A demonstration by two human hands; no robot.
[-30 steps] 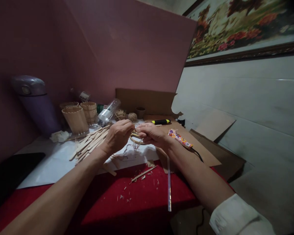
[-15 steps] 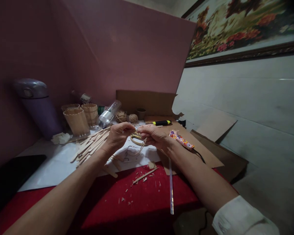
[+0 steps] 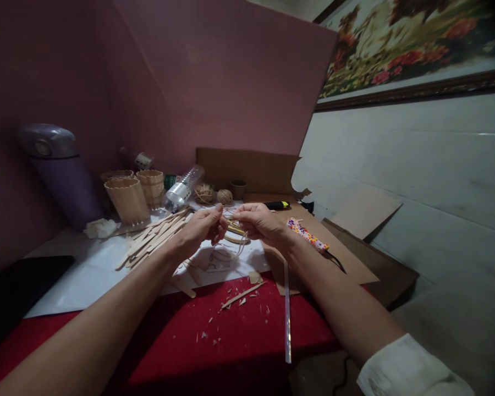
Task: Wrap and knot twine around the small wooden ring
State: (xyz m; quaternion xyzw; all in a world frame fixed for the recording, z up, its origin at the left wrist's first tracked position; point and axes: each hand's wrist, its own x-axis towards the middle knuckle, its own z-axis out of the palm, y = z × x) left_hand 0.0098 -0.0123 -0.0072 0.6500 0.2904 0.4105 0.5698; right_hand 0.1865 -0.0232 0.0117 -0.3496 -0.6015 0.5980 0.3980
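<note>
My left hand (image 3: pixel 202 228) and my right hand (image 3: pixel 259 221) meet above the white sheet (image 3: pixel 86 275), both pinched on a thin strand of twine (image 3: pixel 230 252). The twine hangs in loose loops below my fingers. Just under the hands lie scissors with pale looped handles (image 3: pixel 236 235), partly hidden. A pile of flat wooden craft sticks (image 3: pixel 154 236) spreads out left of my left hand. Two small balls of twine (image 3: pixel 214 194) sit behind the hands.
Two cups built of sticks (image 3: pixel 127 199) stand at the back left beside a purple flask (image 3: pixel 61 173) and a tipped clear bottle (image 3: pixel 183 188). A patterned glue gun (image 3: pixel 307 235) lies on cardboard (image 3: pixel 334 258), a glue stick (image 3: pixel 287 313) on the red cloth (image 3: pixel 231 341) among wood scraps.
My hands have drawn slightly apart and lifted off the scissors, stretching the twine between them; the loops below have loosened.
</note>
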